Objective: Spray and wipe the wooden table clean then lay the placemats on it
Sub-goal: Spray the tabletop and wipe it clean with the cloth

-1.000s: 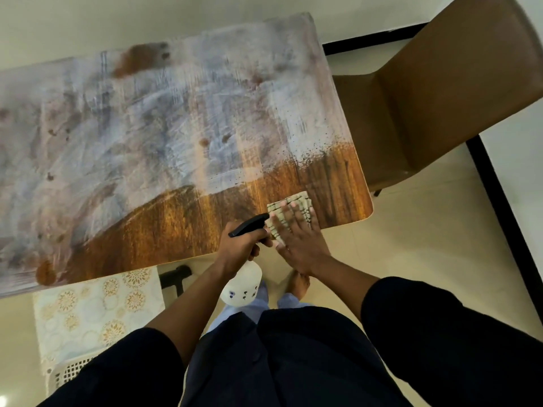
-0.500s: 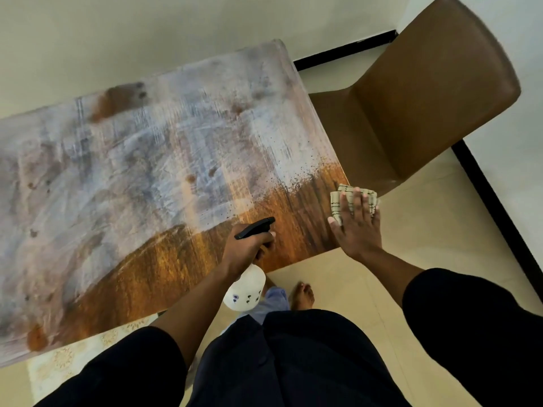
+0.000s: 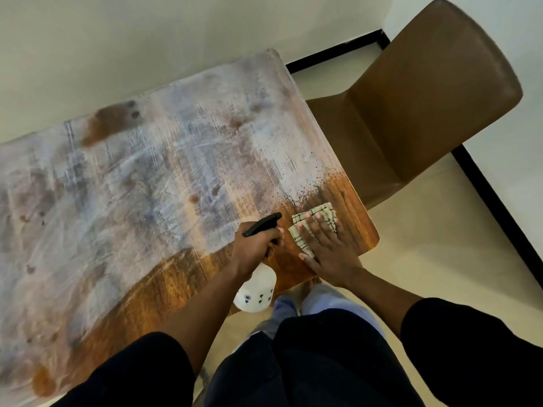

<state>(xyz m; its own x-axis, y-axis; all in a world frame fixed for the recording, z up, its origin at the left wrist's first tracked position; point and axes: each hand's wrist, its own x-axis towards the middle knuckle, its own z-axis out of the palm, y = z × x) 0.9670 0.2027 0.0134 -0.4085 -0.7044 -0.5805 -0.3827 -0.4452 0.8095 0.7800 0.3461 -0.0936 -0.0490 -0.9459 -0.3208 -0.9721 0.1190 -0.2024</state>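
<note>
The right hand (image 3: 326, 248) lies flat, fingers straight, pressing the cloth (image 3: 311, 227) on the table (image 3: 147, 201) near its right near corner; just left, the left hand (image 3: 255, 248) grips the bottle (image 3: 255, 289) over the table's near edge

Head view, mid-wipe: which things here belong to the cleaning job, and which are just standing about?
Belongs to the job:
- wooden table smeared with white film
- white spray bottle with black trigger, gripped by the left hand
- folded checked cloth, pressed flat under the right hand

Just standing about:
- brown padded chair at the table's end
</note>
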